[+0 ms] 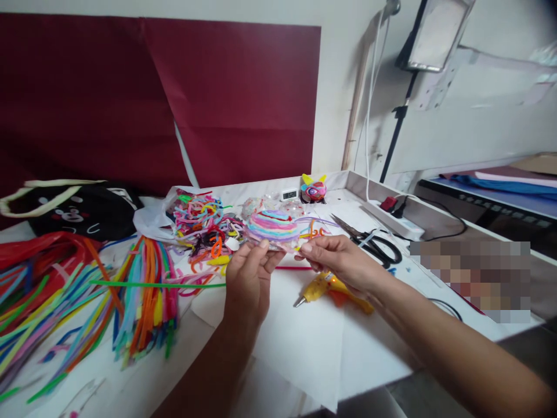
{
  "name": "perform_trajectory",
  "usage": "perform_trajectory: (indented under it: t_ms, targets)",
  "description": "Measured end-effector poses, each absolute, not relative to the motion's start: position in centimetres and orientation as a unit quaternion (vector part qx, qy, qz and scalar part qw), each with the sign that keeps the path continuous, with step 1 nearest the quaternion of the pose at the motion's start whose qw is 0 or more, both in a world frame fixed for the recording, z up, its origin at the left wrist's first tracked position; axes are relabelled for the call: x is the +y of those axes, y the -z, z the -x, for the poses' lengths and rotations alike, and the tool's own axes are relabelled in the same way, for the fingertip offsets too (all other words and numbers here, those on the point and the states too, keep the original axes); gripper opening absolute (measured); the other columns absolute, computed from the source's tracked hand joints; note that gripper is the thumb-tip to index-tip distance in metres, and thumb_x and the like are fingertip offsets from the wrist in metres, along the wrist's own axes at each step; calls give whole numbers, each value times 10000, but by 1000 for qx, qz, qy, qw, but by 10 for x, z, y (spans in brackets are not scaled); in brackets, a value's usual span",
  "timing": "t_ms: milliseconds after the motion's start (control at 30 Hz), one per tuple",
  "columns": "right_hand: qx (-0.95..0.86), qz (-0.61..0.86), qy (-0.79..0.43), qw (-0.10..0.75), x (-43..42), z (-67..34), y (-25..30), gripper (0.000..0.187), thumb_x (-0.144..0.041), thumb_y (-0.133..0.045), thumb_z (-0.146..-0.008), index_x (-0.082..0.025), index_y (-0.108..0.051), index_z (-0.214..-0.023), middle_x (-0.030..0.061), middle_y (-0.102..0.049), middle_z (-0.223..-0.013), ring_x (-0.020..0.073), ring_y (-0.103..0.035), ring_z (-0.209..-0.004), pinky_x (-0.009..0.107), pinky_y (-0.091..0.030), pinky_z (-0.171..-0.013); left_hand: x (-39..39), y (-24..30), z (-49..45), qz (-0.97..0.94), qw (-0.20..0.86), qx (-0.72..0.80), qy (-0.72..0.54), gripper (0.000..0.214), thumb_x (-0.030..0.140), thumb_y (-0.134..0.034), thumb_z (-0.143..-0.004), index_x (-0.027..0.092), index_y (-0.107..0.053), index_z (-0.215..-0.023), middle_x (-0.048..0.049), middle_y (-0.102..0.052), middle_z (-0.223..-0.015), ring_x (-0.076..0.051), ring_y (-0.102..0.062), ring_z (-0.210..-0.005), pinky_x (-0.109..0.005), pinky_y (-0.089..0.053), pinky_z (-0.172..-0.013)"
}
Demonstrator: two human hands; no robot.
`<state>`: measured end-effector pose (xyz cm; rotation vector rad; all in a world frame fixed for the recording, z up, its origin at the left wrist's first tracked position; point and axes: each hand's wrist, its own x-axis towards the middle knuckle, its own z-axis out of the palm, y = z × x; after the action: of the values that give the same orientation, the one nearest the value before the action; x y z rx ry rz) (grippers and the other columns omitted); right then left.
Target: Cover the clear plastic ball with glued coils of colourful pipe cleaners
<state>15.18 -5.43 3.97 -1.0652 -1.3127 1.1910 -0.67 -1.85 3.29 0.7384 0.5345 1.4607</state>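
Observation:
A rounded piece of striped pipe-cleaner work (272, 223), in pink, blue, yellow and purple bands, is held up above the table. My left hand (250, 276) grips its lower edge, thumb in front and fingers behind. At its lower right edge, my right hand (333, 258) is closed in a pinch, with a small yellow bit showing at the fingertips. A green pipe cleaner (161, 284) runs up to my left hand; whether it is touched, I cannot tell. Below my right hand lies a yellow glue gun (319, 287), partly covered by the forearm.
Bundled pipe cleaners (145, 296) spread over the left side, near a pile of colourful scraps (198, 215). Black-handled scissors (369, 241) lie right of my hands. Behind stand a small digital display (289, 195) and a colourful figure (314, 190). A power strip (394, 219) sits by the raised edge.

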Motion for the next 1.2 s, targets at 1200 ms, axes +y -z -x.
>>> perform_trajectory:
  t_ms: [1200]
  targets:
    - [-654,484,-38,580,-53,-159,-19,130,-297,-706,-839,-191,-697,-764,29,-644,-704,162,-560,-684,299,-431,-633,-21,-27,-2,-301,678,278,-611,152,116,-783,-647,108,-685,-764,-26,-734,-732,-125,-692,-654,-255,-626,-636]
